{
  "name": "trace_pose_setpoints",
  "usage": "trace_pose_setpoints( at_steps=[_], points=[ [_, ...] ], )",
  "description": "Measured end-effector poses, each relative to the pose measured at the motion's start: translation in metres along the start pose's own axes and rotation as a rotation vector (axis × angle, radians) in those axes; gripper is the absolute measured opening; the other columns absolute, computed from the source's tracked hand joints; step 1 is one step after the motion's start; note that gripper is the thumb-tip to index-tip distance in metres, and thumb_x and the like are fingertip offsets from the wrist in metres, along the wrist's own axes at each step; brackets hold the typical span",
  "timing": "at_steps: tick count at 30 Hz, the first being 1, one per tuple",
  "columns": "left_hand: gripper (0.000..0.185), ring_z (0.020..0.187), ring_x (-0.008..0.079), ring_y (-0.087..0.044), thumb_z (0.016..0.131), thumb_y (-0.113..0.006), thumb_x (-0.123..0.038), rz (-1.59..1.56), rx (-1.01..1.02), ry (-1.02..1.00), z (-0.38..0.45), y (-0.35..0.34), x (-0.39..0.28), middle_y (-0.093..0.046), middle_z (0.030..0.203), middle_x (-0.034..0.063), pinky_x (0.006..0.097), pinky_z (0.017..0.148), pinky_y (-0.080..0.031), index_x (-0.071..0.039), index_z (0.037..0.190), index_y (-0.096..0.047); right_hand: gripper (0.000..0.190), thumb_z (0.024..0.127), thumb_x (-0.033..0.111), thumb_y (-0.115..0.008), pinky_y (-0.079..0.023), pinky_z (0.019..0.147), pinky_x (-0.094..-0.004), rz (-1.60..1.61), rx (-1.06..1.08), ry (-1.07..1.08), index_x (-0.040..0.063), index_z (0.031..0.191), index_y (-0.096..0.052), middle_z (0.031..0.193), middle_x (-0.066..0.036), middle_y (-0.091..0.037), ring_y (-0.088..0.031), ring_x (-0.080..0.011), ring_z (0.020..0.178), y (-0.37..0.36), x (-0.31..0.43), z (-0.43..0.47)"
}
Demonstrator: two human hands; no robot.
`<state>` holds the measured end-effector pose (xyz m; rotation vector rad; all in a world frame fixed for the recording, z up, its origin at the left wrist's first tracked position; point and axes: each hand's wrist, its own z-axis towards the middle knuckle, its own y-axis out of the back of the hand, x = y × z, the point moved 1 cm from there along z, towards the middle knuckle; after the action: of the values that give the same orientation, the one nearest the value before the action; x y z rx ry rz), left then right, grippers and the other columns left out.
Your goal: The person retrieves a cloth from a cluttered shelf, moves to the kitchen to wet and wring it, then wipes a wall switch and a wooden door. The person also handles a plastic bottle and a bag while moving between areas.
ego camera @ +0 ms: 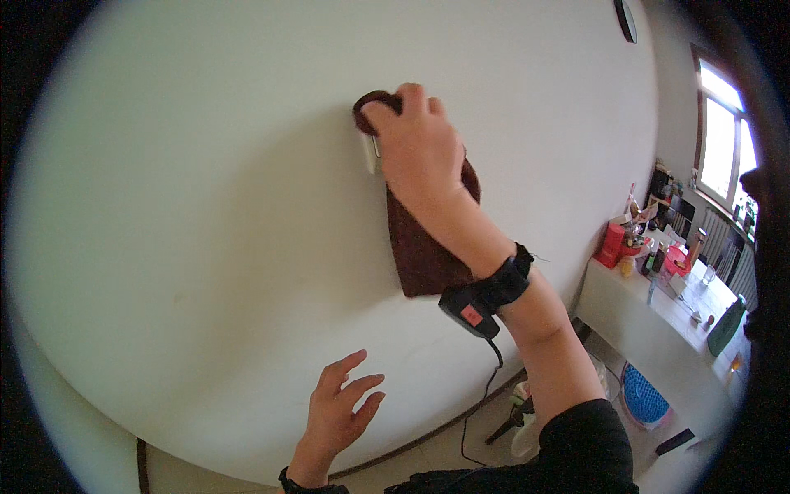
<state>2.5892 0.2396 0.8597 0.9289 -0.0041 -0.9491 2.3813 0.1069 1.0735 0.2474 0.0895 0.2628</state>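
Note:
My right hand (423, 139) is raised against the pale wall (247, 185), its fingers closed on a dark brown cloth (426, 259). The cloth hangs below the hand and a folded part shows above the thumb. Behind the hand and cloth, the edge of a white wall fitting (370, 153) shows; its kind is hidden. Lower down, my left hand (345, 401) is held in front of the wall with its fingers apart and nothing in it. A black device with a cable (472, 312) is strapped to my right wrist.
To the right stands a table with a white cover (642, 302), bearing a red box (610, 245), bottles, a pink basket (677, 261) and a green bottle-shaped thing (727, 326). A blue round item (644, 395) is beneath it. A window (722, 129) is beyond.

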Motion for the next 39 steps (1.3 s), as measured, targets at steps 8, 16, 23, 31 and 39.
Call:
trace_pose_setpoints(
  at_steps=[8, 16, 23, 31, 39],
  points=[
    [0.030, 0.111, 0.0273, -0.053, 0.074, -0.074, -0.011, -0.020, 0.063, 0.067, -0.012, -0.008, 0.008, -0.051, 0.127, 0.0106, 0.0380, 0.081, -0.051, -0.015, 0.102, -0.066, 0.019, 0.086, 0.023, -0.056, -0.052, 0.075, -0.0408, -0.074, 0.066, -0.282, 0.024, 0.104, -0.062, 0.113, -0.009, -0.050, -0.052, -0.0315, 0.103, -0.009, 0.004, -0.029],
    [0.028, 0.111, 0.0267, -0.054, 0.071, -0.074, -0.006, -0.038, 0.031, 0.109, -0.019, -0.004, 0.007, -0.052, 0.126, 0.0126, 0.0365, 0.085, -0.049, -0.010, 0.098, -0.068, 0.033, 0.080, 0.008, -0.059, -0.053, 0.071, -0.0392, -0.039, 0.018, -0.309, 0.025, 0.107, -0.063, 0.110, -0.009, -0.050, -0.055, -0.0313, 0.097, -0.007, 0.009, -0.047],
    [0.028, 0.112, 0.0271, -0.053, 0.070, -0.074, -0.005, -0.051, 0.035, 0.130, -0.027, -0.001, 0.004, -0.052, 0.126, 0.0140, 0.0363, 0.085, -0.049, -0.008, 0.097, -0.068, 0.029, 0.078, 0.010, -0.059, -0.053, 0.069, -0.0374, -0.069, -0.051, -0.294, 0.025, 0.103, -0.062, 0.108, -0.009, -0.048, -0.054, -0.0300, 0.094, -0.007, 0.010, -0.056],
    [0.027, 0.112, 0.0275, -0.052, 0.072, -0.073, -0.010, -0.048, -0.003, 0.147, -0.032, 0.001, 0.002, -0.051, 0.125, 0.0120, 0.0360, 0.081, -0.052, -0.011, 0.098, -0.068, 0.028, 0.081, 0.012, -0.058, -0.051, 0.074, -0.0415, 0.137, -0.002, -0.424, 0.021, 0.107, -0.062, 0.109, -0.010, -0.051, -0.054, -0.0342, 0.094, -0.009, 0.029, -0.062],
    [0.025, 0.112, 0.0285, -0.053, 0.072, -0.072, -0.009, -0.003, -0.012, 0.217, -0.043, 0.009, 0.007, -0.051, 0.125, 0.0139, 0.0368, 0.085, -0.051, -0.008, 0.096, -0.068, 0.039, 0.073, 0.004, -0.066, -0.054, 0.069, -0.0380, 0.027, -0.184, -0.492, 0.021, 0.107, -0.059, 0.108, -0.012, -0.048, -0.053, -0.0310, 0.096, -0.006, 0.003, -0.073]
  ],
)
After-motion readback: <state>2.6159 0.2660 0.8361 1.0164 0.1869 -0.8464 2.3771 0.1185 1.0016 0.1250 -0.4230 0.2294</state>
